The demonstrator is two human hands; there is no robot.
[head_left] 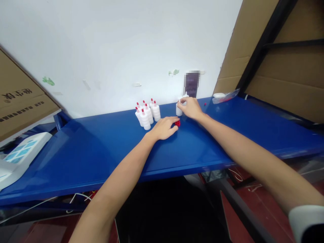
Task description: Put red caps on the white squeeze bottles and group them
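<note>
My left hand (165,128) rests on the blue table at a small pile of red caps (178,124). Its thumb and fingers are apart, with caps between and beside the tips. Just beyond, my right hand (190,107) grips a white plastic squeeze bottle (179,110) near its top; the bottle stands upright on the table. Behind that hand the white nozzle (186,94) of another bottle shows, its body mostly hidden. Left of my hands stands a group of several white bottles (146,123) with red-tipped nozzles.
The blue table (106,145) meets a white wall. A dark rectangular object (191,84), partly pixelated, leans there. One loose red cap (205,104) lies to the right, near a clear plastic bag (226,97). A white device with blue keys (22,152) sits left. Cardboard (20,94) flanks the table.
</note>
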